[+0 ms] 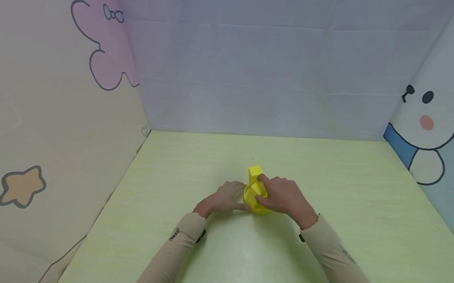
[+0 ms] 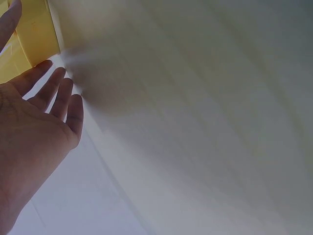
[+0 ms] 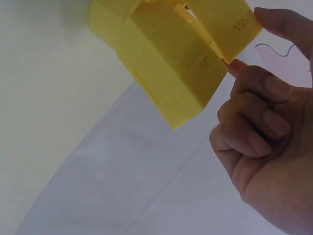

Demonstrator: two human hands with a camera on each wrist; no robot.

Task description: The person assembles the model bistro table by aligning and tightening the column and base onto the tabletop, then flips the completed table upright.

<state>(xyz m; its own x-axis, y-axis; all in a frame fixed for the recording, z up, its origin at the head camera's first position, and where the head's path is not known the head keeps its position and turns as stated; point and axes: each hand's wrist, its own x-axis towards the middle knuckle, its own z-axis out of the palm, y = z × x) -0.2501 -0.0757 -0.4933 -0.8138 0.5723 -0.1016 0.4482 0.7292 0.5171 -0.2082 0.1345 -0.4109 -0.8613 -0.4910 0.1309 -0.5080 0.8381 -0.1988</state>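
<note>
A round yellow container (image 1: pixel 260 210) stands on the table with yellow blocks in it. My left hand (image 1: pixel 227 196) is at its left side, thumb and index finger on either side of the yellow wall (image 2: pixel 39 32) and the other fingers loosely bent. From the right, my right hand (image 1: pixel 285 198) pinches a yellow block (image 3: pixel 230 27) marked 155 between thumb and index finger, its other fingers curled in. Beside that piece a taller yellow block (image 3: pixel 178 81) with raised numbers sticks up out of the container. How the pieces sit inside is partly hidden by the right hand.
The pale green table (image 1: pixel 186 156) stretches around both hands. A plain pale curtain (image 1: pixel 255 81) rises behind its far edge. Side walls printed with cartoon figures flank it, one with an orange star (image 1: pixel 22 186).
</note>
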